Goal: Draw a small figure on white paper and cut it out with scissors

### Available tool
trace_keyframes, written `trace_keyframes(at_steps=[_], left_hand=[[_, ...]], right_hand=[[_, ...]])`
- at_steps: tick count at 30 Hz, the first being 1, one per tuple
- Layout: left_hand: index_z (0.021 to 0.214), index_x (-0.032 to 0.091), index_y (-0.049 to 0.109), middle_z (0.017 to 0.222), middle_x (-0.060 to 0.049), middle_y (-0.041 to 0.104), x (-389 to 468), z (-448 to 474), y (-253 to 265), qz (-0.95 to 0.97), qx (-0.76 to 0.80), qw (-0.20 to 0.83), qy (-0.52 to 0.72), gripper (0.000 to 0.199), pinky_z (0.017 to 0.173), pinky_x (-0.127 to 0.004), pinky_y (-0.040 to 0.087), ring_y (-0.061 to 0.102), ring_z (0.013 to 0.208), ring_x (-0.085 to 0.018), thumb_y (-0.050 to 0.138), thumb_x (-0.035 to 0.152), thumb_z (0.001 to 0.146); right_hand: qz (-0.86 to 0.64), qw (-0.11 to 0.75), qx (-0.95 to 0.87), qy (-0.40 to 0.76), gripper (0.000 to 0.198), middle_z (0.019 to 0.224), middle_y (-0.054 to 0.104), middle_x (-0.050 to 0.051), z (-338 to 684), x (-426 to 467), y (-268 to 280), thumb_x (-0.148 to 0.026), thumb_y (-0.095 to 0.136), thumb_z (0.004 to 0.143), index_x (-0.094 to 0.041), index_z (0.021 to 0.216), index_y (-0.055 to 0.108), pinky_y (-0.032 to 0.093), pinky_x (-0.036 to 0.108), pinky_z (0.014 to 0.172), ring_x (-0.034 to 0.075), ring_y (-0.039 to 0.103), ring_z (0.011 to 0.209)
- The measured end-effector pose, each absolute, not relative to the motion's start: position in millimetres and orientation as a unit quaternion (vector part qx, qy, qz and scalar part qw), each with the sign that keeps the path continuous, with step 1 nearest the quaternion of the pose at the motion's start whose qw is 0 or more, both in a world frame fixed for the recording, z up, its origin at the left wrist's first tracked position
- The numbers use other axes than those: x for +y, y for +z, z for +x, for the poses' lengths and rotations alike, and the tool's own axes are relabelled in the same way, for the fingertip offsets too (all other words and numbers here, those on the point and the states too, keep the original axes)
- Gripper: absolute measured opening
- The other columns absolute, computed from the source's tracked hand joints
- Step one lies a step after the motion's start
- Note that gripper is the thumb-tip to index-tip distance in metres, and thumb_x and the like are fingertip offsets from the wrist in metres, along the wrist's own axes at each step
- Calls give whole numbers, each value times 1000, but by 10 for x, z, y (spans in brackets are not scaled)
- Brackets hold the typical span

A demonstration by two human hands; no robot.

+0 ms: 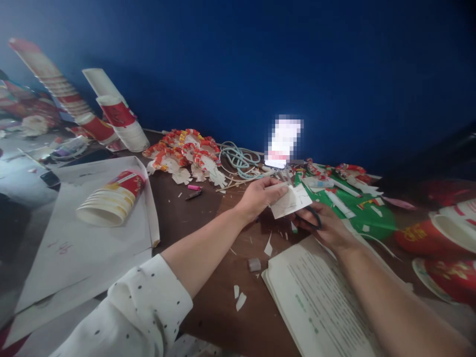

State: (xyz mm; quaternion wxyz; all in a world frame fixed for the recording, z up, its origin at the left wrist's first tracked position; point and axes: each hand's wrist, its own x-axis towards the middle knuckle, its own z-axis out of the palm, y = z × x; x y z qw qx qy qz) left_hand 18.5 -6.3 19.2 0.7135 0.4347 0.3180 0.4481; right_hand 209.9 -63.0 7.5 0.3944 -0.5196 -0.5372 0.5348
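My left hand point(258, 198) pinches a small piece of white paper point(292, 201) between thumb and fingers, above the brown table. Thin dark lines show on the paper. The fingers of my right hand point(329, 225) are in the black handle of a pair of scissors point(312, 217), close below the paper's right edge. The blades lie mostly behind the paper, so whether they are apart is hidden. Paper scraps point(268, 245) are scattered on the table under both hands.
An open book point(320, 297) lies near my right forearm. Paper cups point(115, 198) rest on a white box lid point(63, 253) at left; stacked cups point(122, 119) lean behind. Red-and-white cut paper pieces point(189, 153), a cord point(240, 158) and a lit phone point(284, 141) stand along the blue wall.
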Motion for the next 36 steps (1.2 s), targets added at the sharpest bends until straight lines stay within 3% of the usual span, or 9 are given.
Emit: trace_keyframes(at_steps=[15,18,23,36], left_hand=[[80,15,64,72,0,64,-30,159,146,446,292,719,447,33,60,-23,43,56,61,-9,82,38,66],[81,15,64,74,0,65,-20,149,130,445,281,724,446,33,62,-23,42,56,63,-8,83,37,65],[80,15,63,70,2,62,-25,134,137,448,266,732,438,32,60,-22,40,54,60,-7,83,36,66],[80,15,65,71,0,62,-21,132,127,454,280,726,434,30,62,-24,42,55,60,-8,82,37,67]], right_hand=[[-508,395,-581,499,26,73,63,2,2015,-664,231,-46,76,73,-21,75,69,46,28,61,16,55,66],[-516,393,-600,467,29,65,58,1,1983,-676,281,-49,76,72,-20,71,68,47,29,64,17,55,67],[-504,409,-602,466,32,74,63,3,1957,-687,316,-53,78,69,-21,74,71,50,30,68,18,58,73],[-500,412,-612,453,40,73,65,3,1926,-668,371,-60,79,63,-22,75,73,51,34,71,21,60,72]])
